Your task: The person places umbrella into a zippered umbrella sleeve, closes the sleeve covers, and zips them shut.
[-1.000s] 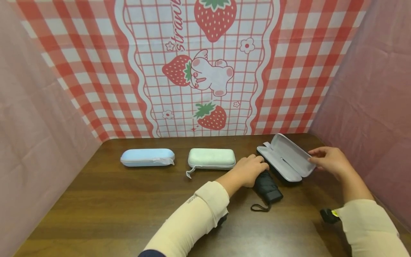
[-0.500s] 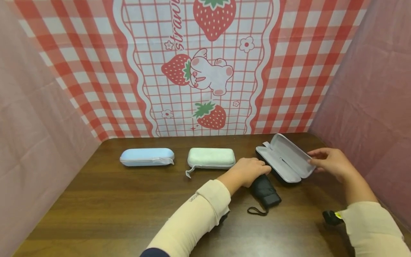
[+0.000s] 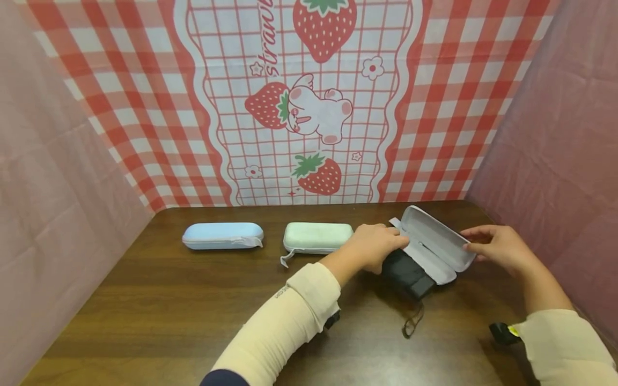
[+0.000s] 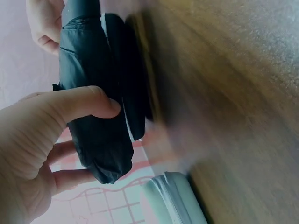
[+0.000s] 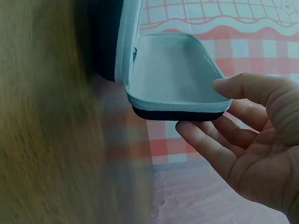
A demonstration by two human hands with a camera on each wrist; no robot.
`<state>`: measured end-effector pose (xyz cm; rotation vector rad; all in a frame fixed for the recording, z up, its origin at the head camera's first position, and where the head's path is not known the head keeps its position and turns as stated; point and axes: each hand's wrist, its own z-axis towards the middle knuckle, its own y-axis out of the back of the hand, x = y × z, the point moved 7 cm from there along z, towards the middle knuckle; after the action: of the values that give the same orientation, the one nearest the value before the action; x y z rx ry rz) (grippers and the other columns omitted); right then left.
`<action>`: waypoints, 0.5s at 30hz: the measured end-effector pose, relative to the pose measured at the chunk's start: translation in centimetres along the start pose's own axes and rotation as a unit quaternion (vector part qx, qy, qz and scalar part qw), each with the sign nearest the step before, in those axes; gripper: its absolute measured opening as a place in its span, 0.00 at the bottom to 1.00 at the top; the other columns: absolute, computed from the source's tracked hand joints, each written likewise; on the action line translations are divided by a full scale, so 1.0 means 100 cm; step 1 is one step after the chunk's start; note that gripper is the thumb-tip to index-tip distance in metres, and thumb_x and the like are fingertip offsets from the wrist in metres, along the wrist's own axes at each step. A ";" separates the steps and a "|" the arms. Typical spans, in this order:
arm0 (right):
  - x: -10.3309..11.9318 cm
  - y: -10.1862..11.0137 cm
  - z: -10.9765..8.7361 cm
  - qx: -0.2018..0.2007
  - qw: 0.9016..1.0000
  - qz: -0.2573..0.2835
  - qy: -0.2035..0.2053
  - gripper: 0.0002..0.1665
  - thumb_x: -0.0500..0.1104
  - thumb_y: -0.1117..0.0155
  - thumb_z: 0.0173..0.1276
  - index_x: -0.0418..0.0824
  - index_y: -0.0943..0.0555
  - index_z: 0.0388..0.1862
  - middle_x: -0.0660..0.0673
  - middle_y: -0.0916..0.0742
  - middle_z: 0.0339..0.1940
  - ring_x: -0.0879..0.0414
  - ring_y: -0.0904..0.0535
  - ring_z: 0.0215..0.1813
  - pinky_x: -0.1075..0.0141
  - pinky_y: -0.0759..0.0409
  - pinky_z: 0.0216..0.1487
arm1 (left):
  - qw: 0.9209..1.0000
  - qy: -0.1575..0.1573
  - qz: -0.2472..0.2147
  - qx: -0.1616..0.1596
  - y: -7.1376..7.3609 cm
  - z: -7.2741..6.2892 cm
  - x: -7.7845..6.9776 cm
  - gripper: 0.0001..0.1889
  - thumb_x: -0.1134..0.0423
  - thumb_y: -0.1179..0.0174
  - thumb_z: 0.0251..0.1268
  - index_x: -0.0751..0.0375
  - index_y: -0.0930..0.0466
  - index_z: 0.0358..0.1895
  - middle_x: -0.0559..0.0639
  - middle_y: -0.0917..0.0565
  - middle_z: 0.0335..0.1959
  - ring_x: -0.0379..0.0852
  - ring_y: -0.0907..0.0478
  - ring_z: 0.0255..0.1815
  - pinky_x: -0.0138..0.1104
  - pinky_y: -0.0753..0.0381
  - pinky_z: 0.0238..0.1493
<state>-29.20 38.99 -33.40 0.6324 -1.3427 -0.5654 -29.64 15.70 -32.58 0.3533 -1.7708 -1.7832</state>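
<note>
Umbrella (image 3: 407, 273) beside grey-lined case (image 3: 438, 245), green case (image 3: 317, 236) near

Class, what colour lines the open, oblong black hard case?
Light grey fabric lining; the head view shows it best.

Red slanted lettering runs sideways, bottom to top, up the white grid panel of the cloth backdrop (image 3: 232, 134), left of the uppermost printed strawberry (image 3: 324, 27); it reads "straw", and the next letter is cut by the upper edge of the head view. A short line of small dark lettering (image 3: 281, 291) stands on the cream left sleeve (image 3: 280, 321) near its turned-back cuff, perhaps capitals, but too small to read with confidence.
</note>
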 end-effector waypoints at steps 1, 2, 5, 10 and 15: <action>0.002 0.000 0.000 -0.001 1.000 -0.010 0.006 0.26 0.35 0.32 0.63 0.20 0.25 0.56 0.28 0.16 0.45 0.65 0.20 0.32 0.63 0.16 0.32 | 1.000 0.008 0.000 -0.003 0.001 0.000 0.002 0.32 0.52 0.24 0.43 0.38 0.28 0.56 0.36 0.25 0.51 0.41 0.25 0.50 0.40 0.22 0.35; 0.004 0.000 -0.001 -0.004 1.000 -0.020 0.013 0.25 0.35 0.32 0.63 0.21 0.24 0.55 0.29 0.15 0.44 0.64 0.20 0.31 0.63 0.17 0.31 | 1.000 0.015 0.000 -0.005 0.002 0.000 0.004 0.33 0.50 0.24 0.44 0.38 0.29 0.57 0.36 0.25 0.51 0.41 0.25 0.50 0.40 0.22 0.36; 0.009 0.000 -0.001 -0.009 0.999 -0.044 0.030 0.23 0.34 0.32 0.61 0.23 0.22 0.54 0.31 0.14 0.41 0.64 0.21 0.30 0.65 0.18 0.30 | 0.999 0.044 0.000 -0.012 0.004 0.000 0.009 0.34 0.47 0.25 0.44 0.37 0.29 0.58 0.37 0.24 0.52 0.43 0.25 0.48 0.40 0.22 0.36; 0.017 0.001 -0.002 -0.014 0.997 -0.067 0.042 0.22 0.34 0.32 0.60 0.25 0.20 0.52 0.34 0.14 0.41 0.66 0.23 0.32 0.66 0.20 0.29 | 0.996 0.088 -0.010 -0.029 0.004 0.004 0.016 0.31 0.47 0.25 0.44 0.38 0.27 0.55 0.39 0.23 0.49 0.44 0.25 0.45 0.40 0.23 0.34; 0.024 -0.001 -0.003 -0.007 0.996 -0.069 0.049 0.21 0.33 0.32 0.60 0.25 0.20 0.52 0.35 0.14 0.39 0.67 0.24 0.33 0.69 0.23 0.29 | 0.992 0.125 -0.017 -0.026 -0.006 0.009 0.020 0.30 0.47 0.26 0.45 0.39 0.26 0.55 0.39 0.21 0.47 0.44 0.24 0.44 0.40 0.22 0.35</action>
<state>-28.53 37.26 -31.78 0.7356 -1.2086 -0.6472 -31.88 15.26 -32.65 0.5641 -1.5495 -1.7209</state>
